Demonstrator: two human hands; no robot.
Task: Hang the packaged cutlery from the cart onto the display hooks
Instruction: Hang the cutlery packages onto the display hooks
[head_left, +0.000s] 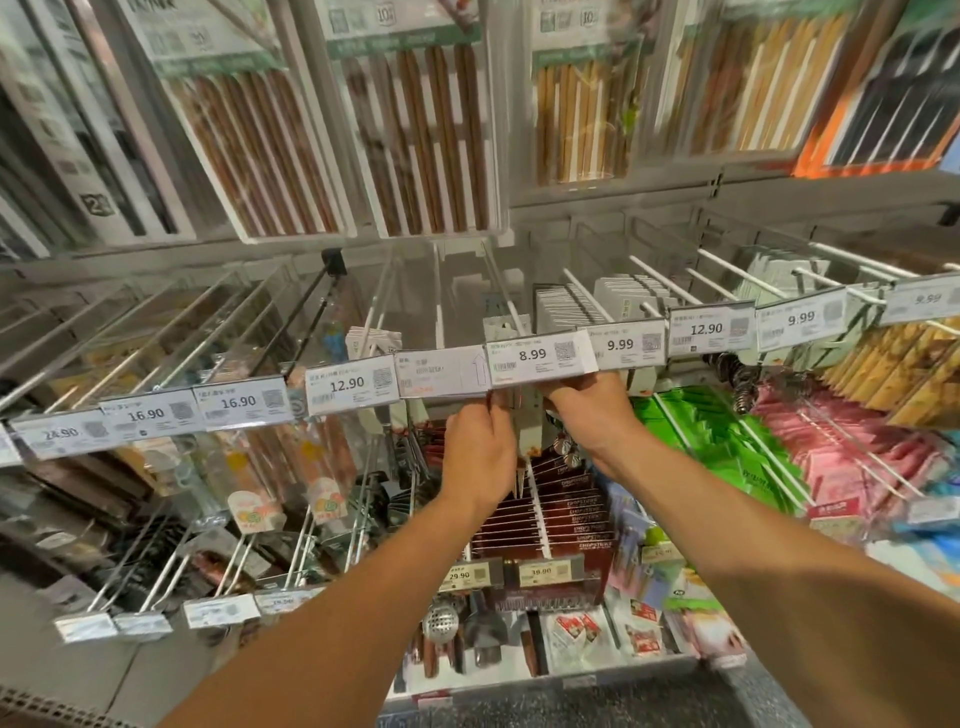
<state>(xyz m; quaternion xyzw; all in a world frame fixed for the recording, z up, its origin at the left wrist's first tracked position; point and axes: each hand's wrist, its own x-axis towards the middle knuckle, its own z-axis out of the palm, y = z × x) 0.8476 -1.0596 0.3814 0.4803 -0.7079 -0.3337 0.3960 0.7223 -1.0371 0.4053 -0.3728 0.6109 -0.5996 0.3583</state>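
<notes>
A narrow pack of cutlery (529, 431) with a pale card top hangs upright between my two hands, just under the price tag marked 8.99 (537, 356). My left hand (480, 452) pinches its left edge with curled fingers. My right hand (592, 410) grips its right side, fingers tucked up under the tag. The white display hook (501, 283) above the tag runs back to the wall, with one card hanging near its front end. The cart is out of view.
Rows of hooks with price tags stretch left and right. Chopstick packs hang on the upper wall (415, 140). Green and pink packets (727, 441) hang at the right. Dark red chopstick boxes (561, 519) sit on hooks below my hands.
</notes>
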